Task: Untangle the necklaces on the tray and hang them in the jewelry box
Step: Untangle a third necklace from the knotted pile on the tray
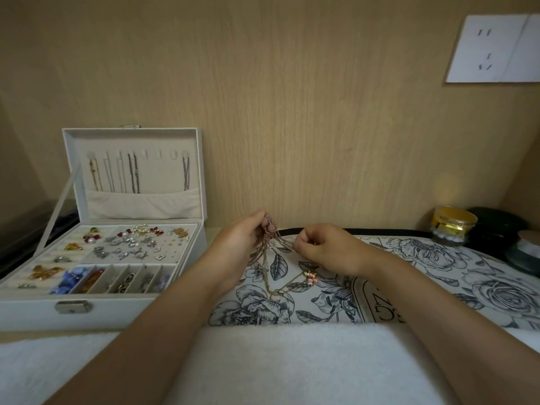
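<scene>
Untangling step underway: left hand (244, 239) pinching necklaces (267, 254) bunched above tray (438, 258); right hand (323, 249) pinching one strand. Next, likely: working single chain loose, carrying left to jewelry box (117, 312).

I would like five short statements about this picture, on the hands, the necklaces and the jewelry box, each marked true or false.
1. The jewelry box stands open, to the left of the tray. True.
2. Both hands lie flat on the tray. False: the left hand and the right hand pinch the tangled necklaces, whose upper part is lifted off the tray.
3. Some chains already hang in the lid. True.
4. Every hook in the lid carries a chain. False: several hooks are bare.
5. The gold-lidded jar stands left of the box. False: it is at the far right, behind the tray.
</scene>
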`<state>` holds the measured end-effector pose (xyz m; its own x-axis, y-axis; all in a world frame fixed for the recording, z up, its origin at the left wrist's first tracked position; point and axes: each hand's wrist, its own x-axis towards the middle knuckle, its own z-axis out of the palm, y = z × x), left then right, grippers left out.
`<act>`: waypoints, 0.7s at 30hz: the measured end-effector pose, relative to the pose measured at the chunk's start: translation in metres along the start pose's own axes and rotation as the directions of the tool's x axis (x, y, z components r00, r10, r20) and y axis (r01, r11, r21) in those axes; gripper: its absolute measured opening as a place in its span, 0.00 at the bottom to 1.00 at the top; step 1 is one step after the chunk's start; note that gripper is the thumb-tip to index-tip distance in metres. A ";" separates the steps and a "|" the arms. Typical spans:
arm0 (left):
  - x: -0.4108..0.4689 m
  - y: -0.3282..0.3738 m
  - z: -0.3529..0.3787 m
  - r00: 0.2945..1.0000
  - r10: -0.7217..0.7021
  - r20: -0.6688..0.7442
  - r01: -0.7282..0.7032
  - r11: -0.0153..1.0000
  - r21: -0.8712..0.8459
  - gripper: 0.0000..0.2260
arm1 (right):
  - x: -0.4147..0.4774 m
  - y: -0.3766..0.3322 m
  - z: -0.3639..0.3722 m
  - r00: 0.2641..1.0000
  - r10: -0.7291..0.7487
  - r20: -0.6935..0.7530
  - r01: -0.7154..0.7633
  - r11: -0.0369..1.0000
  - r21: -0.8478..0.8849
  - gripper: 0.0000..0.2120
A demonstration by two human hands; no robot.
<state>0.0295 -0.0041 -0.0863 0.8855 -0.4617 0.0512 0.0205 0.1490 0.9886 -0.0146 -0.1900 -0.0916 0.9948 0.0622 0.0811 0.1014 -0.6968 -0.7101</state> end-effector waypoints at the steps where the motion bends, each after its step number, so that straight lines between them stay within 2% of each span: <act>1: 0.001 0.000 -0.001 1.000 -0.003 0.020 0.002 0.999 0.033 0.15 | 0.001 0.000 0.001 1.000 0.008 -0.006 -0.008 1.000 0.000 0.09; 8: -0.002 0.009 -0.002 0.983 -0.067 0.170 0.012 0.951 0.308 0.09 | 0.003 -0.001 0.004 0.994 0.106 -0.022 -0.105 0.994 0.038 0.09; 11: -0.003 0.014 -0.001 0.993 0.065 0.096 -0.081 0.981 0.175 0.11 | 0.005 0.007 0.001 0.988 0.151 -0.034 -0.149 0.988 0.043 0.09; 13: -0.001 0.017 -0.003 0.988 0.150 0.023 -0.149 0.988 -0.030 0.11 | 0.005 0.010 0.000 0.984 0.164 -0.067 -0.162 0.986 0.033 0.11; 15: 0.002 0.019 -0.007 0.988 0.139 0.064 -0.117 0.955 -0.272 0.09 | 0.004 0.010 0.000 0.980 0.163 -0.111 -0.160 0.986 0.034 0.11; 16: 0.001 0.021 -0.008 0.988 0.113 0.109 -0.074 0.947 -0.313 0.10 | 0.005 0.010 0.000 0.979 0.161 -0.127 -0.157 0.987 0.039 0.11; 18: 0.000 0.024 -0.008 0.981 0.036 0.189 -0.005 0.987 -0.162 0.14 | 0.005 0.008 0.001 0.976 0.163 -0.143 -0.157 0.986 0.051 0.09; 20: -0.002 0.027 -0.005 0.972 -0.019 0.236 -0.009 0.993 0.116 0.15 | 0.006 0.007 0.002 0.974 0.172 -0.146 -0.161 0.983 0.085 0.08; 21: -0.003 0.028 -0.004 0.969 -0.014 0.247 -0.034 0.981 0.190 0.14 | 0.006 0.006 0.002 0.973 0.179 -0.146 -0.164 0.980 0.108 0.07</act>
<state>0.0292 0.0045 -0.0592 0.7431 -0.6654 0.0709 -0.0985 -0.0040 0.9951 -0.0084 -0.1923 -0.0973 0.9842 -0.1687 0.0540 -0.0625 -0.6159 -0.7853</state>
